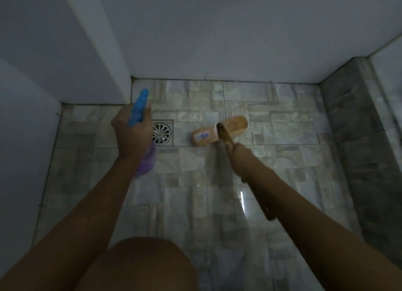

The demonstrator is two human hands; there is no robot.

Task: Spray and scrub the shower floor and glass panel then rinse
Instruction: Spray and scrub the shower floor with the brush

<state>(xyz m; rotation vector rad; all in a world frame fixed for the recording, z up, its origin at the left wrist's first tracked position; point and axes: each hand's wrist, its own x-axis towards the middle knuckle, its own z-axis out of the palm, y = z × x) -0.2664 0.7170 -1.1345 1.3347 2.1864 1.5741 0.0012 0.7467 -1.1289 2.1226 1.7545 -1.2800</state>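
Scrubbing looks underway — left hand (130, 136) grips the spray bottle (139, 116), right hand (238, 158) holds the brush (219, 130) on the wet shower floor (195, 203); glass panel and rinsing probably remain.

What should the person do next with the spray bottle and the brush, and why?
Probably squeeze the trigger. The left hand grips the spray bottle, its blue nozzle aimed over the shower floor near the drain. The right hand holds the scrub brush by its handle, its head resting on that floor. No foam shows, so spraying before scrubbing seems sensible.
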